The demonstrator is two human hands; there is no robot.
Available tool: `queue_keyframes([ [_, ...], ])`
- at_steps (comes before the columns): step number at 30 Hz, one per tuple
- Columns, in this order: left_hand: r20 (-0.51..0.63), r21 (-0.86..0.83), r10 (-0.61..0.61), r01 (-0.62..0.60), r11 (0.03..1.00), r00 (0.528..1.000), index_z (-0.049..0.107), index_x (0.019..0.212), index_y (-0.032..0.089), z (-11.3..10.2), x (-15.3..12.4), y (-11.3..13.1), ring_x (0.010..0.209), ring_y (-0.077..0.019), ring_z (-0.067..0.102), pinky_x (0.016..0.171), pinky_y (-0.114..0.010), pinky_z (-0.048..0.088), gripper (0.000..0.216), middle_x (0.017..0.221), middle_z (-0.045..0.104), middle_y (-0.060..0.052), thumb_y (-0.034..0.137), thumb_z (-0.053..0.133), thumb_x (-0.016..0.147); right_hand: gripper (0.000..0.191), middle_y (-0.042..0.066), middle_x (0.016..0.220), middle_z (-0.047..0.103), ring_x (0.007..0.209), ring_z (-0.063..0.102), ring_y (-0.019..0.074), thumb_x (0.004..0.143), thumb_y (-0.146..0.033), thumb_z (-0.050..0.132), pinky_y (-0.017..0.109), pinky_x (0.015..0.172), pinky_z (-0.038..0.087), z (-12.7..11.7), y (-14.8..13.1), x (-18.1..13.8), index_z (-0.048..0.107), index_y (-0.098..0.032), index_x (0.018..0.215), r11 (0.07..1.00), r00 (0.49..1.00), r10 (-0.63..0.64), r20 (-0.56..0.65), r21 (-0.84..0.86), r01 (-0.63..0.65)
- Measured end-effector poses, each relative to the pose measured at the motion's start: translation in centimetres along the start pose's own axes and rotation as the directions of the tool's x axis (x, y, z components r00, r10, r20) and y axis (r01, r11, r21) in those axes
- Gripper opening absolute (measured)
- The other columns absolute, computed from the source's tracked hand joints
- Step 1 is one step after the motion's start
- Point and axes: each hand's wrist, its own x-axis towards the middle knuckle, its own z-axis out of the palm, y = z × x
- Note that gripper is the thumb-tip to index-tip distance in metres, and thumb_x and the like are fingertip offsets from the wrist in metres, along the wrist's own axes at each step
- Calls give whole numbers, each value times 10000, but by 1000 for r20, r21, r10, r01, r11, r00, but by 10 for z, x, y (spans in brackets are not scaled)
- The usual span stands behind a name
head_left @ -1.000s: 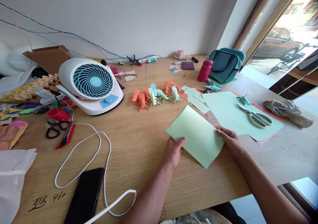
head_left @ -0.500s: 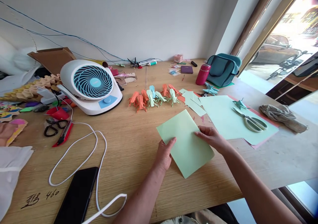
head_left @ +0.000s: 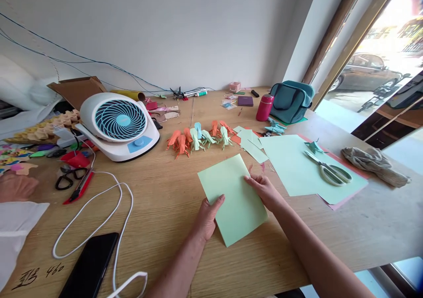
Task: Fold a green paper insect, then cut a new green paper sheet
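A light green sheet of paper [head_left: 235, 201], which looks folded or layered, is held above the table between both hands. My left hand [head_left: 207, 216] grips its left edge, thumb on top and fingers underneath. On the upper right edge, my right hand [head_left: 264, 190] pinches it the same way, its fingers mostly hidden. Beyond the paper stands a row of folded paper figures [head_left: 197, 139] in orange, pale green and blue. Cut green paper strips [head_left: 253, 146] lie beside them. To the right, scissors [head_left: 332, 171] rest on larger green sheets [head_left: 291, 174].
A white fan [head_left: 120, 126] stands at the back left. A phone [head_left: 89, 265], a white cable [head_left: 122, 218] and a red utility knife [head_left: 79, 187] lie left. Another person's hand [head_left: 18, 187] shows at the far left. A pink bottle [head_left: 265, 107] and teal bag [head_left: 292, 100] stand behind.
The view has shifted slightly. Both hands still hold the green paper in nearly the same grip. At the far left, the other person's hand has come into clearer view.
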Motion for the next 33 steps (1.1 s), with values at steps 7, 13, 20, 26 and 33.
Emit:
queue_keyframes([
  [7,-1,151,-26,26,988,1000,713,1101,136,3,-5,2,1039,-312,683,915,-413,525,448,1084,741,-135,386,782,736,381,31,740,734,587,631,179,752,-567,719,295,581,481,-1,6,4,740,-204,866,995,1000,-13,-21,95,15],
  [13,17,210,-65,60,976,998,697,1146,166,6,-8,5,1016,-310,693,894,-401,537,505,1138,725,-123,413,791,716,419,34,684,713,530,596,173,744,-608,703,286,518,448,-2,7,4,724,-195,815,989,998,18,-62,147,-8],
  [20,63,331,-104,77,940,993,704,1155,198,5,-9,8,1020,-289,686,957,-406,502,459,1119,734,-96,413,764,753,415,-6,607,640,503,515,136,727,-609,718,262,498,392,-5,2,6,650,-201,692,983,994,1,-105,185,18],
  [26,101,442,-159,99,891,982,737,1080,155,3,-8,9,929,-304,697,823,-381,535,441,1005,759,-107,489,699,795,458,-7,553,608,500,507,156,714,-648,700,278,492,368,-8,0,6,581,-215,626,976,988,-5,-153,216,38],
  [33,115,423,-123,63,904,986,725,1121,187,6,-12,12,965,-299,691,896,-405,518,438,1072,747,-97,450,733,771,444,-30,548,582,502,472,137,718,-620,715,268,501,355,-8,0,7,565,-214,616,973,983,-44,-178,217,83],
])
